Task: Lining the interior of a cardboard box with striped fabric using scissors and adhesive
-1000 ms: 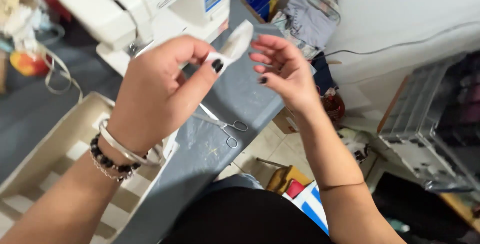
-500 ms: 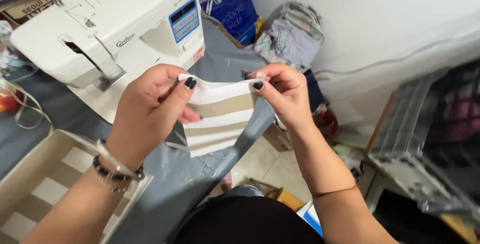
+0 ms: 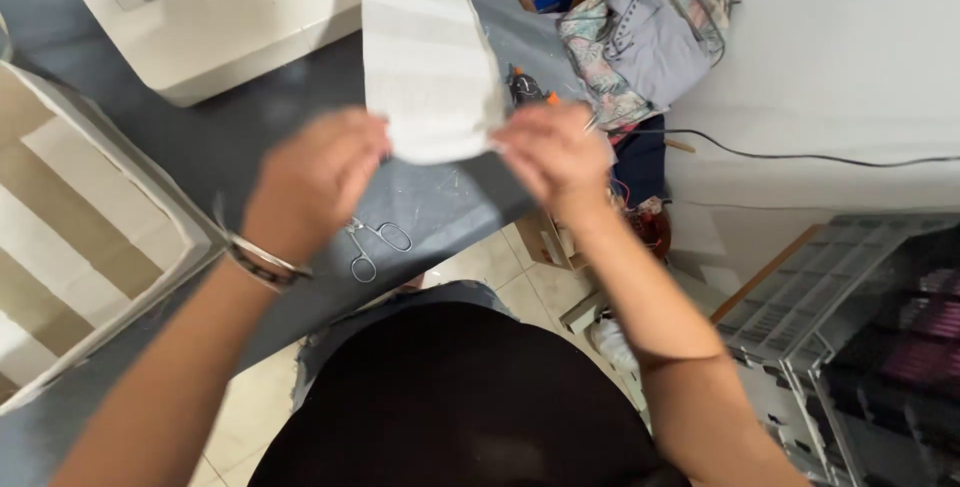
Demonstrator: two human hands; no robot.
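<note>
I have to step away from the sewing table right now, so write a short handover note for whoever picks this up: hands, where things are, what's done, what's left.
Left hand: pinching the lower left corner of the pale striped fabric piece, held up above the table.
Right hand: pinching its lower right corner.
Small silver scissors lie on the dark grey table, just below the left hand.
White sewing machine sits behind the fabric; nothing is under its needle.
Beige-and-white striped fabric box stands at the left.
Done: the piece is in hand, spread flat.
Left: no stitching is visible on it; the image is too blurred to be sure.
</note>
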